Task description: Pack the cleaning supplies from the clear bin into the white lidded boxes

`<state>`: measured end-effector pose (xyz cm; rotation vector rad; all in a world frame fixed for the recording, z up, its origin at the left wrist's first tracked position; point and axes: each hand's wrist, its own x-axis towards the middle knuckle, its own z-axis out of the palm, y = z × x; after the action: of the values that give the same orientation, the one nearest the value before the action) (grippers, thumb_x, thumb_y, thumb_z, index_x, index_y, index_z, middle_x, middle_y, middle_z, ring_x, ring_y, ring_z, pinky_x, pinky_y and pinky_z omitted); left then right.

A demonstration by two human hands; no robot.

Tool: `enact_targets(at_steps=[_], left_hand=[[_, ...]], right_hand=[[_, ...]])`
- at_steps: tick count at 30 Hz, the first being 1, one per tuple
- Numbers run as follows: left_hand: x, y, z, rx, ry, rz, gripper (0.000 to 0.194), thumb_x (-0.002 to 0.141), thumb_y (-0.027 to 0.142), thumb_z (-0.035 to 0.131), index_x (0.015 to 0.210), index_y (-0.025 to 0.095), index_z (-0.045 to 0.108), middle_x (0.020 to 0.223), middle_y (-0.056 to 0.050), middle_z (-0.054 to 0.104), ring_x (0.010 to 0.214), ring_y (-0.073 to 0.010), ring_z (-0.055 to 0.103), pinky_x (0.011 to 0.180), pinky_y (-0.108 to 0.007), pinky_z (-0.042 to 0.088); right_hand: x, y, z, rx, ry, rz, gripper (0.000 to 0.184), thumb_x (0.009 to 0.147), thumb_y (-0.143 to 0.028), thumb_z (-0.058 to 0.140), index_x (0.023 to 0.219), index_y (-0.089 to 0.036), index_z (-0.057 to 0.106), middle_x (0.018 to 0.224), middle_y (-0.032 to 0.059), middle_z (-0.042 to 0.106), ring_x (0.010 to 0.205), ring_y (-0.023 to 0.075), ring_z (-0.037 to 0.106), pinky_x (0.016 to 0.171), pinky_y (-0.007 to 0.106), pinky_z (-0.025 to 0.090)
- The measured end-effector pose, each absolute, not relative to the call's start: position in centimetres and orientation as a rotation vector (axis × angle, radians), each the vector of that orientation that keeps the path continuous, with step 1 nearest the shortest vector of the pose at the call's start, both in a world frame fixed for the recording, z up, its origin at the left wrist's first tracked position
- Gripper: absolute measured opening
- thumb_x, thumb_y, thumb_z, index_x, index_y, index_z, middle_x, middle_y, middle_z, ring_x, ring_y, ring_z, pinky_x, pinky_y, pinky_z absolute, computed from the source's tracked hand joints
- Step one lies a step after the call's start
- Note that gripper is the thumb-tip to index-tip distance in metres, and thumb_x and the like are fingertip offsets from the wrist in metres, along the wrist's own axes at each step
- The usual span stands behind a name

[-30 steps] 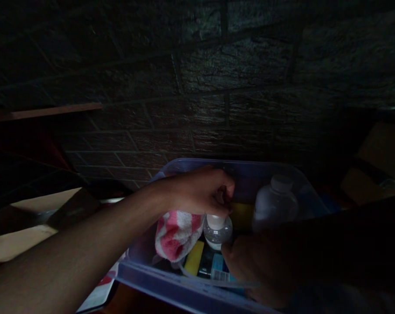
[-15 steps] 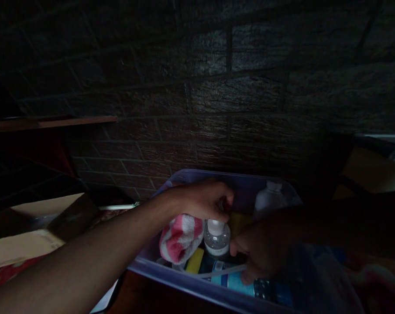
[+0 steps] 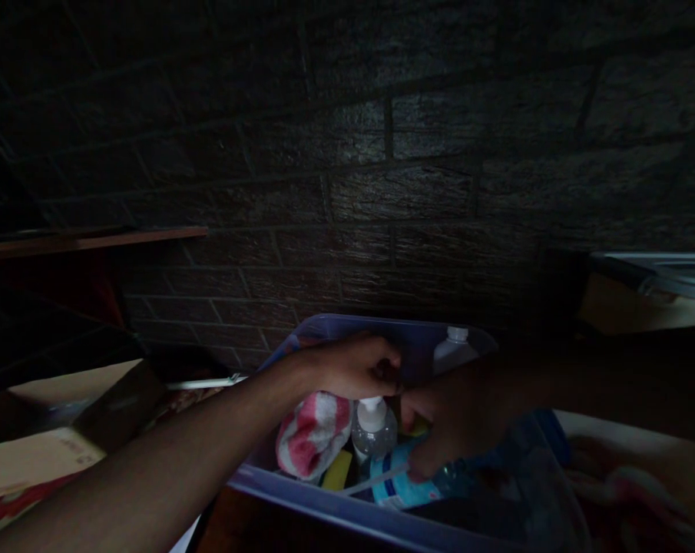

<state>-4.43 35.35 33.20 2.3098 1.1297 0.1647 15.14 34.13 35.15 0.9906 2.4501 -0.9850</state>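
A translucent plastic bin (image 3: pixel 301 499) stands against a dark brick wall. Inside lie a rolled red-and-white striped cloth (image 3: pixel 312 434), a small clear bottle with a white cap (image 3: pixel 373 430), a yellow item (image 3: pixel 336 470), a white bottle (image 3: pixel 451 347) at the back and a bottle with a blue label (image 3: pixel 396 484) lying on its side. My left hand (image 3: pixel 352 367) is curled closed just above the small clear bottle's cap; what it pinches is hidden. My right hand (image 3: pixel 448 418) is closed over the blue-labelled bottle.
Cardboard boxes (image 3: pixel 59 430) sit at the left beside the bin, under a wooden shelf edge (image 3: pixel 94 240). A light surface with a tray-like rim (image 3: pixel 652 276) shows at the right. The scene is very dim.
My right hand has come up and leftward, lifting the blue-labelled bottle's end over the bin's contents. My left hand stays curled over the small bottle. The camera has tilted up slightly.
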Motion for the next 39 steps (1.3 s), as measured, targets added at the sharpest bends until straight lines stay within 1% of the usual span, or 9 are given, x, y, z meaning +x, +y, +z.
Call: enact_targets(at_steps=[4,9,14,18,20,25,28,34,39], left_hand=[[-4.3,35.3,34.3,2.262,1.095,0.336,0.021,0.088,0.020,0.051,0.097,0.014,0.068,0.083,0.000,0.066,0.078,-0.0136,0.060,0.071,-0.025,0.046],[-3.3,33.5,36.1,2.127,0.873,0.453,0.029,0.085,0.032,0.068,0.111,0.017,0.068,0.102,-0.002,0.068,0.097,-0.0183,0.061,0.086,-0.030,0.048],[-2.2,32.9,35.1,2.140,0.934,0.585,0.053,0.077,0.044,0.081,0.120,0.019,0.063,0.100,-0.002,0.068,0.088,-0.0191,0.060,0.075,-0.030,0.049],[-2.3,33.6,34.1,2.017,1.013,0.744,0.052,0.078,0.043,0.080,0.120,0.019,0.060,0.095,-0.002,0.068,0.083,-0.0178,0.063,0.072,-0.030,0.050],[-2.5,33.8,34.0,1.912,1.019,0.782,0.053,0.078,0.041,0.081,0.120,0.018,0.058,0.088,-0.001,0.068,0.076,-0.0173,0.065,0.070,-0.031,0.051],[-2.4,33.6,34.1,1.779,0.990,0.835,0.048,0.076,0.038,0.081,0.113,0.017,0.059,0.078,0.000,0.068,0.066,-0.0163,0.065,0.062,-0.029,0.049],[-2.2,33.2,34.3,1.765,0.937,0.810,0.038,0.078,0.035,0.080,0.105,0.017,0.060,0.076,0.001,0.067,0.064,-0.0145,0.064,0.061,-0.028,0.049],[-1.9,33.0,34.8,1.725,0.826,0.797,0.028,0.076,0.020,0.079,0.099,0.017,0.063,0.083,-0.002,0.071,0.074,-0.0158,0.067,0.067,-0.027,0.048],[-1.2,32.8,34.7,1.626,0.740,0.823,0.037,0.075,0.026,0.083,0.104,0.018,0.062,0.090,-0.003,0.072,0.084,-0.0191,0.069,0.075,-0.031,0.050]], right_hand=[[17.5,36.0,39.1,1.120,2.423,-1.013,0.055,0.079,-0.059,0.071,0.119,-0.021,0.066,0.082,0.0015,0.068,0.054,0.0137,0.061,0.042,0.022,0.043],[19.6,38.4,42.2,1.123,2.586,-1.162,0.047,0.083,-0.060,0.070,0.097,-0.016,0.070,0.069,0.0000,0.066,0.050,0.0115,0.059,0.040,0.018,0.043],[20.1,38.9,43.7,1.105,2.568,-1.499,0.034,0.090,-0.047,0.067,0.080,-0.014,0.066,0.063,-0.0005,0.064,0.047,0.0103,0.057,0.041,0.018,0.045],[20.2,38.8,43.7,1.179,2.639,-1.880,0.043,0.102,-0.049,0.045,0.091,-0.013,0.064,0.072,0.0071,0.070,0.054,0.0169,0.066,0.052,0.028,0.057],[20.4,39.0,43.4,1.173,2.763,-1.974,0.037,0.102,-0.046,0.048,0.096,-0.013,0.063,0.079,0.0080,0.071,0.057,0.0187,0.069,0.056,0.032,0.060],[21.3,39.5,42.4,1.154,3.257,-1.495,0.036,0.095,-0.051,0.061,0.090,-0.016,0.065,0.067,0.0000,0.064,0.049,0.0127,0.060,0.042,0.021,0.050],[21.7,39.5,42.4,1.149,3.396,-1.245,0.039,0.093,-0.055,0.063,0.084,-0.017,0.066,0.062,-0.0019,0.060,0.048,0.0105,0.057,0.041,0.019,0.046],[20.9,39.0,43.1,1.188,3.367,-1.217,0.046,0.086,-0.064,0.066,0.079,-0.019,0.067,0.056,-0.0019,0.060,0.042,0.0112,0.053,0.034,0.020,0.040],[19.5,38.3,43.6,1.342,3.259,-1.238,0.047,0.080,-0.063,0.073,0.068,-0.019,0.063,0.045,-0.0013,0.057,0.033,0.0125,0.051,0.028,0.021,0.039]])
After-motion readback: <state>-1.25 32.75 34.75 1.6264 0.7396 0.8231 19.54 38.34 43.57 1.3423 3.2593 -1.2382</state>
